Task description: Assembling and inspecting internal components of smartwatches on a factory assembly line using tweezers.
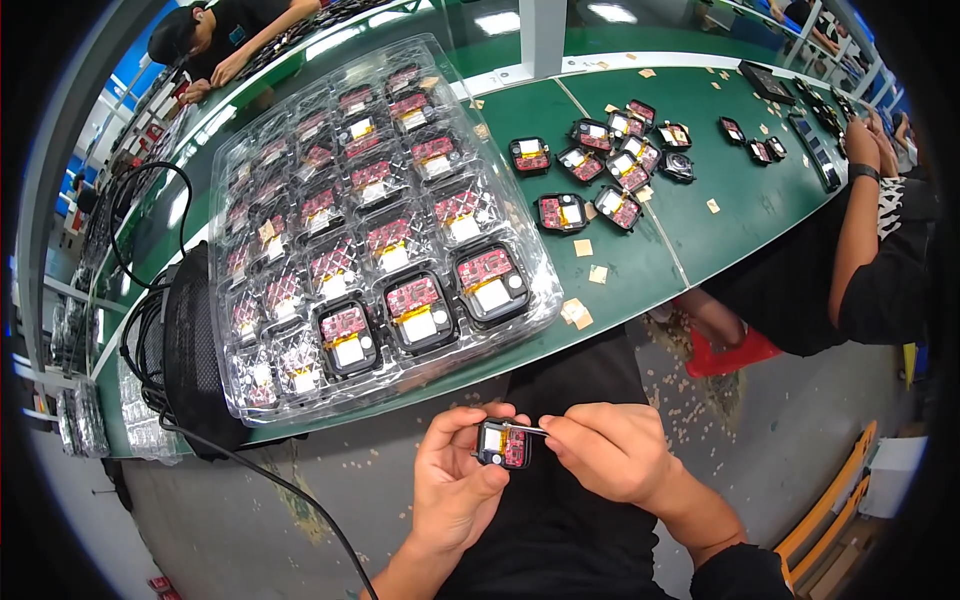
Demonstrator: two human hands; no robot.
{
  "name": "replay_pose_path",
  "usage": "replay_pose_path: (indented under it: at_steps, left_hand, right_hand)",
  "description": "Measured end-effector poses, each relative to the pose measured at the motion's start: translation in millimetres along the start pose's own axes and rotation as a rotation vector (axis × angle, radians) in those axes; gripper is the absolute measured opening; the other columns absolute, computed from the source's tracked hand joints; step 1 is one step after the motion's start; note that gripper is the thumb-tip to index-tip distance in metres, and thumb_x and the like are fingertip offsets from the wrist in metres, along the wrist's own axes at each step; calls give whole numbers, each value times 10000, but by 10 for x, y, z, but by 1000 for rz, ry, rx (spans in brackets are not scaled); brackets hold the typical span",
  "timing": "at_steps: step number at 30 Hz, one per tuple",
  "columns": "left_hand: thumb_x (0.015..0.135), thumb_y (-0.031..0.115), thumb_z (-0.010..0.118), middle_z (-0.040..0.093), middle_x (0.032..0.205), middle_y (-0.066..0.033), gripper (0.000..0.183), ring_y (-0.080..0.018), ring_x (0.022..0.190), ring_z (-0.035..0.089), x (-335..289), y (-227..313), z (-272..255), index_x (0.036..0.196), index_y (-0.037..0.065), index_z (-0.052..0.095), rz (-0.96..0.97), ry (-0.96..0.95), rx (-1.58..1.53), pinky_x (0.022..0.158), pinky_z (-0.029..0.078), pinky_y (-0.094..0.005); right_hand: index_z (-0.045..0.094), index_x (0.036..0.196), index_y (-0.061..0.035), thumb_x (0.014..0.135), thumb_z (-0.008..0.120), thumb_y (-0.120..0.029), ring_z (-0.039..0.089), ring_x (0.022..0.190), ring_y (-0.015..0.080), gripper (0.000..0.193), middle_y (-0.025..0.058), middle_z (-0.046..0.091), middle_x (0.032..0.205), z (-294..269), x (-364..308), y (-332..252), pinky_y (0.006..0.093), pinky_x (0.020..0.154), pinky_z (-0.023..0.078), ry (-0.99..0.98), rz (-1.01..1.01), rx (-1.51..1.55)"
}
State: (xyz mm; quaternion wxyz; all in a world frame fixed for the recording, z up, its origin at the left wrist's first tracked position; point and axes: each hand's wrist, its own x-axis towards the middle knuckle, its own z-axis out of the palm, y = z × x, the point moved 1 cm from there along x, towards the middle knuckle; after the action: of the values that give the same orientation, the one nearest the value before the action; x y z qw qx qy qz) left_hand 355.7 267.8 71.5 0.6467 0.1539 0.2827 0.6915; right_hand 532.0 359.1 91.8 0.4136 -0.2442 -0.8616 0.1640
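Over my lap, my left hand [448,485] is closed around the edges of a small black device housing [517,452], its open side up. A red circuit board, a white battery-like block and yellow tape show inside it. My right hand [612,452] pinches slim metal tweezers [526,429], whose tip lies over the upper edge of the housing; the exact contact is too small to tell. Beyond my hands, a clear plastic tray [545,300] carries rows of similar housings, the front ones uncovered and many others under clear plastic.
Several loose housings [580,163] and small tan paper squares [598,273] lie on the green table [650,265]. A black cable [290,490] runs past a black mesh bag [193,350] at left. Co-workers sit at far left and right; a red stool [735,358] stands right.
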Motion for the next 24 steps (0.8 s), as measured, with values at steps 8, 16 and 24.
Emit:
replay_pose_path:
  at_steps: [8, 16, 24]
  left_hand:
    - [828, 5, 870, 566, 1445, -182, 592, -344, 1314, 602, 5, 19, -13, 1351, 73, 601, 50, -3, 59, 1117, 512, -455]
    - [822, -34, 858, 554, 1453, -192, 575, -350, 1314, 599, -30, -14, 50, 1329, 72, 609, 64, 47, 53, 1115, 519, -466]
    - [823, -43, 853, 551, 1448, -192, 569, -348, 1312, 603, -24, -31, 80, 1326, 63, 609, 128, 71, 120, 1112, 524, -454]
  right_hand:
    - [733, 1011, -10, 779, 834, -47, 676, 605, 189, 256, 68, 681, 856, -53, 74, -24, 301, 520, 546, -73, 76, 50]
    - [734, 1002, 1, 795, 824, -41, 676, 603, 184, 229, 72, 676, 847, 36, 12, -41, 300, 514, 543, -22, 65, 29]
    - [734, 1011, -2, 800, 818, -26, 660, 592, 173, 228, 64, 670, 860, 55, 14, -56, 304, 487, 521, -24, 126, 61]
